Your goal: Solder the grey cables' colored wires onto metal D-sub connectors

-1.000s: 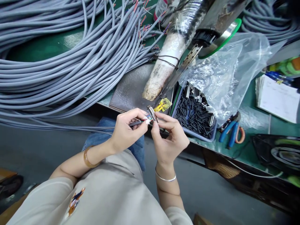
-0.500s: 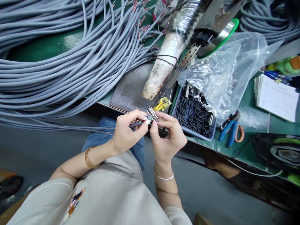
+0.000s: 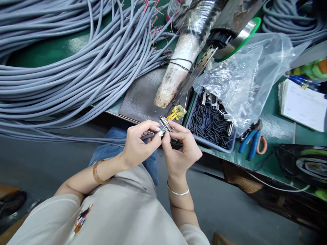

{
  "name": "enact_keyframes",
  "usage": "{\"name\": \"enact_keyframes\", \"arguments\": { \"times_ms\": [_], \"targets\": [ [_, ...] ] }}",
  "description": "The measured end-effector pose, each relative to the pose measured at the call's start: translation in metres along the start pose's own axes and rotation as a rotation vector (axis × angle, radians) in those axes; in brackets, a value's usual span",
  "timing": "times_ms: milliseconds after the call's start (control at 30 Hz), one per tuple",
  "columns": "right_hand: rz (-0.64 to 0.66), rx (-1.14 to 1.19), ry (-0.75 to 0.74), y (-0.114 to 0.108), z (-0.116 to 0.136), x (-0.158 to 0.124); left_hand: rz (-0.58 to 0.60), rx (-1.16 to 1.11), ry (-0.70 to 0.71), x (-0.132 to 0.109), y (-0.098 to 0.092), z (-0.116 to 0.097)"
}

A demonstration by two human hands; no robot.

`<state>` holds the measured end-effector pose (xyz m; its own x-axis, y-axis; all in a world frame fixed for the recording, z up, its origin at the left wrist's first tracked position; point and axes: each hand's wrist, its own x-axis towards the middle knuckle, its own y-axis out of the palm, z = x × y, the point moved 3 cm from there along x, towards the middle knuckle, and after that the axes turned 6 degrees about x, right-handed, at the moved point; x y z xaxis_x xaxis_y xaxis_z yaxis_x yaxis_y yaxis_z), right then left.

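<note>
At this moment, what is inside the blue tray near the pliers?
The blue tray holds many short black pieces and several metal connectors. The clear plastic bag covers its far-right part; the pile hides most of the bottom.

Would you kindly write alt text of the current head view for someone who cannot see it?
A person's left hand holds a grey cable end, its coloured wires close to a metal multi-pin connector in the right hand. Grey cables cover much of the green workbench at left; rightward are a bin of small black pieces and blue-handled cutters.
</note>
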<state>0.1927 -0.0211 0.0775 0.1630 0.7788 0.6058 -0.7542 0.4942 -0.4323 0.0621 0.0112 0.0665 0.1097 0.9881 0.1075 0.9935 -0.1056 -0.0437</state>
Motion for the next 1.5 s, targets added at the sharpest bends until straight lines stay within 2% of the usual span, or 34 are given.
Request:
{"name": "enact_keyframes", "arguments": {
  "times_ms": [200,333,567,1000,1067,1167,1267,1333,1367,1433,1500],
  "targets": [
    [0.041,0.081,0.061,-0.005,-0.008,-0.001,0.046,-0.091,-0.041,0.001,0.0,0.001],
    [0.016,0.0,0.004,-0.006,-0.004,-0.003,0.031,-0.058,-0.026,0.0,0.002,0.003],
    [0.003,-0.023,-0.012,-0.002,-0.001,0.0,-0.011,0.037,0.1,-0.001,0.001,0.003],
    [-0.02,0.027,0.04,0.001,-0.004,-0.003,-0.039,0.081,0.224,-0.007,0.004,0.001],
    [-0.005,0.053,0.035,0.0,-0.005,-0.003,-0.021,0.046,0.186,-0.006,0.004,0.002],
    [-0.035,0.144,0.086,-0.002,-0.008,0.0,0.05,-0.086,-0.001,-0.001,0.004,0.006],
    [-0.2,0.228,0.135,-0.013,-0.007,0.002,0.095,-0.23,-0.141,0.004,0.003,0.007],
    [-0.298,0.206,0.12,-0.023,-0.003,0.002,0.118,-0.286,-0.186,0.006,0.003,0.007],
    [-0.308,0.165,0.121,-0.028,-0.001,0.003,0.13,-0.305,-0.208,0.007,0.003,0.007],
    [-0.215,0.063,0.158,-0.033,0.002,0.005,0.145,-0.34,-0.242,0.006,0.003,0.007],
    [-0.012,-0.005,0.216,-0.033,0.003,0.007,0.149,-0.367,-0.244,0.005,0.004,0.007]
  ]
}}
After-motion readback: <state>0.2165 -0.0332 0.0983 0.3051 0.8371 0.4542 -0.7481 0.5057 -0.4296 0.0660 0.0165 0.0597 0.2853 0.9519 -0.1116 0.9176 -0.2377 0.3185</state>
